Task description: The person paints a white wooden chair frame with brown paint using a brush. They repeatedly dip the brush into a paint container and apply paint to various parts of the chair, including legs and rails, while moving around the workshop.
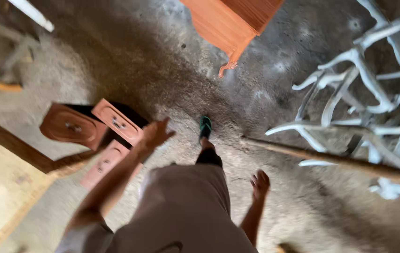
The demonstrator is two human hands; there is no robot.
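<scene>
Left hand (pixel 155 132) empty, fingers spread, reaching forward over floor (pixel 162 61). Nearest: three reddish drawers (pixel 94 136) on floor just left of hand, fronts up, long axes slanting from upper left to lower right. Right hand (pixel 260 183) empty, fingers loosely curled, hanging low. Foot in green sandal (pixel 205 127) between hands. Pole (pixel 331 160) runs right. White carved legs (pixel 373 93) piled far right. Orange cabinet (pixel 230 21) at top

Motion blur softens the left hand (pixel 155 133) and right hand (pixel 260 183) so no finger detail reads, the orange cabinet (pixel 230 21) is cut off by the top edge, the white frames (pixel 373 93) run off the right edge, and the lowest drawer (pixel 106 164) lies partly behind the left forearm.
</scene>
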